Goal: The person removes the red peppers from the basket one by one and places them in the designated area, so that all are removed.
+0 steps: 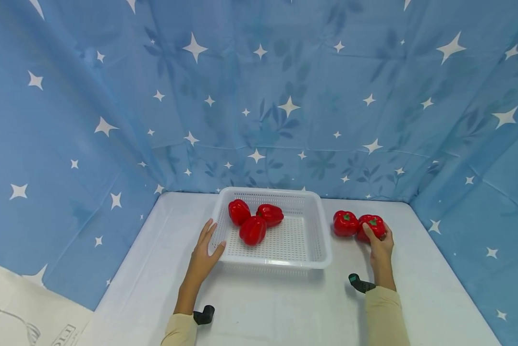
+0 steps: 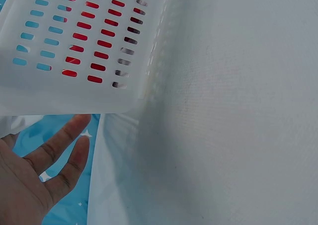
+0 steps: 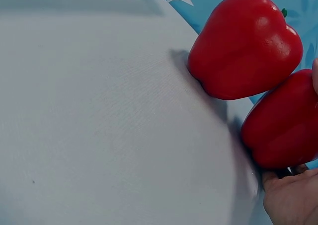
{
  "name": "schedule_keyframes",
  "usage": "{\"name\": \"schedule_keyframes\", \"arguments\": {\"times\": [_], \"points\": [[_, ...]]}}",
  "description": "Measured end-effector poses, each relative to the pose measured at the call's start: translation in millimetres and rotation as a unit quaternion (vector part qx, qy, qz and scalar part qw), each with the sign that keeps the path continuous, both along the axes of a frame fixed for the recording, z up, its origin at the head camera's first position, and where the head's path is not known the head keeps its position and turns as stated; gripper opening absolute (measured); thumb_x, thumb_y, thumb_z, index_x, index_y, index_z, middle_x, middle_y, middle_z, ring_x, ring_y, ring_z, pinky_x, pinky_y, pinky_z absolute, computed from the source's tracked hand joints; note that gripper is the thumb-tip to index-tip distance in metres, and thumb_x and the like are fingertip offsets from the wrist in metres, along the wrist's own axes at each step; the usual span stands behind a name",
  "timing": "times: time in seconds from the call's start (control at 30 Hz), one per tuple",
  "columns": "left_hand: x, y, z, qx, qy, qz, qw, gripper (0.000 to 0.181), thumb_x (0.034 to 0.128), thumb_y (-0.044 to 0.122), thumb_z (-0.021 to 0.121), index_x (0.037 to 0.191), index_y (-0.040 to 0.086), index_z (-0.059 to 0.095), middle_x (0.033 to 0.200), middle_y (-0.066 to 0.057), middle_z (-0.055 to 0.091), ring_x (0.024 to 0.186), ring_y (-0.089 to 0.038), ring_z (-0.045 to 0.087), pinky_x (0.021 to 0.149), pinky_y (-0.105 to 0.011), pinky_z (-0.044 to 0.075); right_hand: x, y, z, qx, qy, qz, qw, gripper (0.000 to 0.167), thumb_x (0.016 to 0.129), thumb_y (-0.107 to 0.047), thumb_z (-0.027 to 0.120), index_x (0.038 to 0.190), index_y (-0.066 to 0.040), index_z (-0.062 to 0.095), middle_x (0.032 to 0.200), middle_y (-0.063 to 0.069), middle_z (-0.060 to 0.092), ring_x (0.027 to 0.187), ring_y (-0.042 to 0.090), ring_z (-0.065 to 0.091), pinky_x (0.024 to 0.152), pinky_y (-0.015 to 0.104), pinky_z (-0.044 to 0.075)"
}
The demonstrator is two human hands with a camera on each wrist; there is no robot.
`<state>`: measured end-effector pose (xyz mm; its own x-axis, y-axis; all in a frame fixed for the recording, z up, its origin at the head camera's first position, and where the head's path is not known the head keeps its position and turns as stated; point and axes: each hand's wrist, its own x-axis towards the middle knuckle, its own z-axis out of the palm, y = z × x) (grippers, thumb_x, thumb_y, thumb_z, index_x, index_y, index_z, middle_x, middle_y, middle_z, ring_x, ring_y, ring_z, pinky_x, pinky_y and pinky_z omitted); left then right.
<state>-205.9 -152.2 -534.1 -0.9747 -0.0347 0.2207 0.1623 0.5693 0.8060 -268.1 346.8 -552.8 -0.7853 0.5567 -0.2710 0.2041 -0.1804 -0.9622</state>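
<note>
In the head view a white basket (image 1: 274, 262) holds three red peppers (image 1: 252, 230). My left hand (image 1: 203, 254) is at its left front corner, fingers spread and fairly straight; the left wrist view shows the hand (image 2: 30, 180) beside the perforated basket wall (image 2: 64, 93). To the right of the basket, two more red peppers stand side by side, stems up. My right hand (image 1: 381, 245) has thumb and fingers around the right-hand pepper (image 1: 370, 225); the other pepper (image 1: 345, 224) is just left of it. In the right wrist view, the hand (image 3: 293, 197) is against the nearer pepper (image 3: 283, 123).
A white table (image 1: 285, 307) lies under everything, with its back edge along a blue star-patterned curtain (image 1: 259, 96). The curtain also rises at the left and right. A pale printed cloth (image 1: 21, 307) is at the lower left.
</note>
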Motion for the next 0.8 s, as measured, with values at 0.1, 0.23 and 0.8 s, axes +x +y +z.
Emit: {"name": "schedule_keyframes", "arguments": {"times": [0.1, 0.23, 0.8], "points": [[0.4, 0.6, -0.7, 0.004, -0.004, 0.001, 1.0, 0.066, 0.0934, 0.034, 0.063, 0.152, 0.023, 0.035, 0.163, 0.011, 0.02, 0.148, -0.029, 0.029, 0.107, -0.052, 0.038, -1.1, 0.5, -0.7, -0.002, 0.002, 0.002, 1.0, 0.093, 0.083, -0.045, 0.074, 0.156, -0.033, 0.017, 0.165, -0.004, 0.013, 0.153, 0.02, 0.011, 0.12, 0.037, 0.027], [0.6, 1.1, -0.5, 0.004, -0.003, 0.003, 1.0, 0.066, 0.0934, 0.033, 0.063, 0.152, 0.022, 0.035, 0.162, 0.011, 0.021, 0.148, -0.028, 0.03, 0.107, -0.051, 0.039, -0.6, 0.5, -1.3, 0.002, 0.004, 0.003, 1.0, 0.094, 0.083, -0.046, 0.074, 0.156, -0.032, 0.017, 0.165, -0.002, 0.012, 0.153, 0.021, 0.011, 0.121, 0.037, 0.026], [0.2, 0.6, -0.9, 0.005, -0.007, 0.005, 1.0, 0.066, 0.0931, 0.034, 0.063, 0.152, 0.024, 0.035, 0.162, 0.013, 0.021, 0.148, -0.028, 0.031, 0.106, -0.052, 0.039, 1.2, -1.1, -1.0, 0.002, 0.015, 0.003, 0.9999, 0.094, 0.083, -0.043, 0.074, 0.156, -0.033, 0.016, 0.166, -0.003, 0.01, 0.153, 0.021, 0.008, 0.121, 0.037, 0.024]]}}
